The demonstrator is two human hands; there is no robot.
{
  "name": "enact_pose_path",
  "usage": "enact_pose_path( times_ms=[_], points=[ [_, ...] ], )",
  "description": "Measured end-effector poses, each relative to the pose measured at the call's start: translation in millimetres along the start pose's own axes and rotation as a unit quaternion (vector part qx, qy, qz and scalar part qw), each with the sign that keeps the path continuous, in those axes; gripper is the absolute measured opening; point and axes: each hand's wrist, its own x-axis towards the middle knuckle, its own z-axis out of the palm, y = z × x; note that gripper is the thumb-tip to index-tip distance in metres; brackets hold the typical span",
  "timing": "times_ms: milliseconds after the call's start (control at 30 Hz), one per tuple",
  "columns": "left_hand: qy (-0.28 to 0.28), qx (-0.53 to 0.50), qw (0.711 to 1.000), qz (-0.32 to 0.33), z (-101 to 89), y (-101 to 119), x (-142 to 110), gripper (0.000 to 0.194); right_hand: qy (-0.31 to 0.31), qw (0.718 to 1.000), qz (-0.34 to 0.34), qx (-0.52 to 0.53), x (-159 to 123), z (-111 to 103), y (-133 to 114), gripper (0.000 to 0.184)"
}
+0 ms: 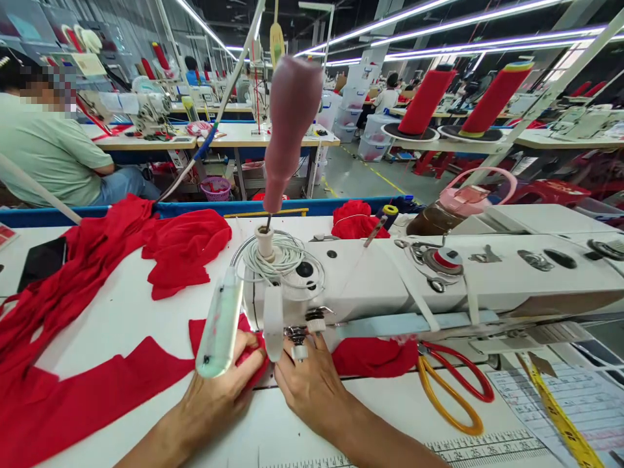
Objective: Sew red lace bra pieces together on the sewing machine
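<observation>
A white sewing machine [351, 270] stands across the table, with a coil of pale cord and an upright pink-handled screwdriver [291, 130] at its left end. My left hand [227, 387] is closed on red fabric [251, 364] just left of the needle area, partly behind a pale green translucent plate [219, 328]. Beside it, my right hand [312, 383] reaches under the machine head with bent fingers at the same fabric; tension knobs hide its fingertips. More red cloth [375, 357] lies under the arm, to the right of my right hand.
Scissors [451, 390] with red and orange handles lie at right, near a yellow tape measure [560, 416] and paper sheets. Red fabric pieces [97, 403] spread across the left side, near a black phone [43, 263]. A bottle [453, 205] stands behind the machine. Another person [53, 149] sits ahead at left.
</observation>
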Motion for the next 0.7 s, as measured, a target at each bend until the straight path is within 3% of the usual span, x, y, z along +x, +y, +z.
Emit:
enact_pose_path(
  times_ms=[200, 400, 567, 700],
  points=[
    [-0.021, 0.042, 0.997, 0.059, 1.5, 4, -1, 0.029, 0.004, 1.0, 0.021, 0.01, -2, -2, -2, 0.007],
    [-0.061, 0.114, 0.992, -0.007, 1.5, 2, -8, 0.039, -0.017, 0.999, 0.029, 0.015, -7, 0, -4, 0.016],
    [-0.016, 0.091, 0.992, 0.08, 5.6, -4, -6, 0.031, -0.015, 0.999, 0.043, 0.027, -7, 2, -4, 0.016],
    [-0.021, 0.109, 0.99, 0.092, 9.1, -7, -7, 0.034, -0.008, 0.998, 0.047, 0.033, -7, 3, -4, 0.013]
  ],
)
